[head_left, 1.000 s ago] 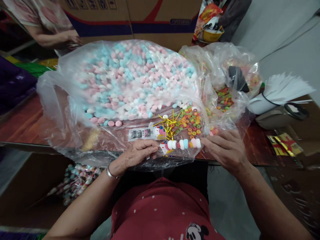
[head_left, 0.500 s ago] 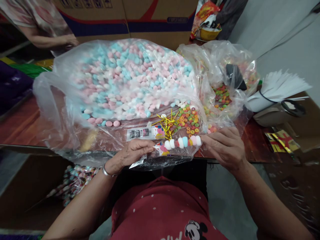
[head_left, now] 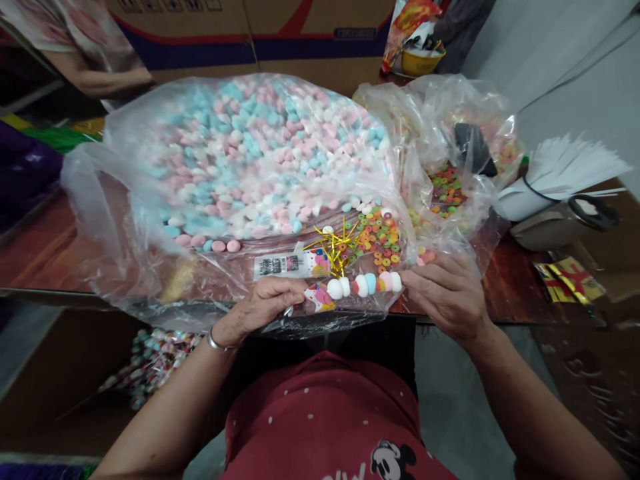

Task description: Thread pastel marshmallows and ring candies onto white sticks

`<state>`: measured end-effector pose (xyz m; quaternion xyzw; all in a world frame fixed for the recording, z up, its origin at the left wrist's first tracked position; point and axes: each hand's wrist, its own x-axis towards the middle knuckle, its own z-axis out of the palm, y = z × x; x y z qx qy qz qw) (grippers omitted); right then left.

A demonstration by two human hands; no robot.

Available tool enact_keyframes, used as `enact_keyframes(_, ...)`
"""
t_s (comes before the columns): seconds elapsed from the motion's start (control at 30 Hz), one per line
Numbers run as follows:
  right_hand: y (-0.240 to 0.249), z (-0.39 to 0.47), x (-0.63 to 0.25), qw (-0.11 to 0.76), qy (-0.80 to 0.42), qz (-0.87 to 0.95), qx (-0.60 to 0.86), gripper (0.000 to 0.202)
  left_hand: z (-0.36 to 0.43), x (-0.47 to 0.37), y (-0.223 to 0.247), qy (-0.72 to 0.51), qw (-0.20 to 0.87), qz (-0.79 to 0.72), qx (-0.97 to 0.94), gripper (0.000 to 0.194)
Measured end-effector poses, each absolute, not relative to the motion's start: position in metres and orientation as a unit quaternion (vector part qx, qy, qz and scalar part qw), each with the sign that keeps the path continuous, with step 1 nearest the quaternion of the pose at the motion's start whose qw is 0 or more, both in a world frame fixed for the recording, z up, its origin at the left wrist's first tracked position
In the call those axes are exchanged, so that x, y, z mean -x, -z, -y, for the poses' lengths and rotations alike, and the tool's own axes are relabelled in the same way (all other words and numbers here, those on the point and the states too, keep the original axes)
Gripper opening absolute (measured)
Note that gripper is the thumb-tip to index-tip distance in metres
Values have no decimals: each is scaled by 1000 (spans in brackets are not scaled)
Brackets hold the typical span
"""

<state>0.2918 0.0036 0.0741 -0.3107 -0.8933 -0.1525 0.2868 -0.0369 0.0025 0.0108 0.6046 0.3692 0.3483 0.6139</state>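
My left hand (head_left: pixel 257 303) pinches a small printed wrapper (head_left: pixel 320 299) at the table's front edge. Closed on the far end of a row of strung candies (head_left: pixel 367 285), my right hand (head_left: pixel 447 293) holds it level. The row has white, blue and pink candies with small rings between, and its left end meets the wrapper; whether it is inside, I cannot tell. Just behind lie gold twist ties (head_left: pixel 337 245), another printed wrapper (head_left: pixel 285 265) and loose candy rings (head_left: pixel 380 233). A large clear bag (head_left: pixel 85 187) spreads behind them, filled with pastel candies (head_left: pixel 250 153).
At the right, white strips (head_left: pixel 580 163) stand in a container beside a grey mug (head_left: pixel 543 227). A dark object (head_left: pixel 473 148) rests on bags of rings. Below left, a cardboard box (head_left: pixel 65 360) contains strung candies. Another person's arm (head_left: pixel 107 83) shows at the back left.
My left hand has shifted slightly left and up with the wrapper. The row of candies stays nearly level in my right hand. The whole view has shifted a little.
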Motion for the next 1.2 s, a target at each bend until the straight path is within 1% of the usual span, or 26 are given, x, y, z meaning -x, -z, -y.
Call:
enact_keyframes(0.2, -77, -3, -290, 277, 167, 894, 309, 16, -2, 36, -16, -340, 612, -368, -613, 36)
enact_keyframes(0.4, -83, 2, -285, 227, 229, 896, 305, 18, -2, 33, -24, -298, 576, -378, -660, 34)
enact_keyframes(0.47, -85, 3, -283, 225, 222, 900, 300, 18, -2, 32, -25, -298, 552, -387, -676, 32)
enact_keyframes(0.67, -86, -1, -282, 227, 165, 906, 315, 8, -1, 29, -23, -291, 478, -407, -722, 28)
enact_keyframes(0.9, -77, -5, -283, 234, 130, 905, 330, 11, -1, 29, -22, -298, 459, -351, -759, 20)
enact_keyframes(1.03, -76, -4, -282, 235, 124, 907, 327, 10, 1, 26, -19, -308, 383, -342, -801, 14)
enact_keyframes(1.2, -82, -3, -281, 256, 122, 905, 317, 10, 2, 24, -18, -369, 281, -329, -823, 14)
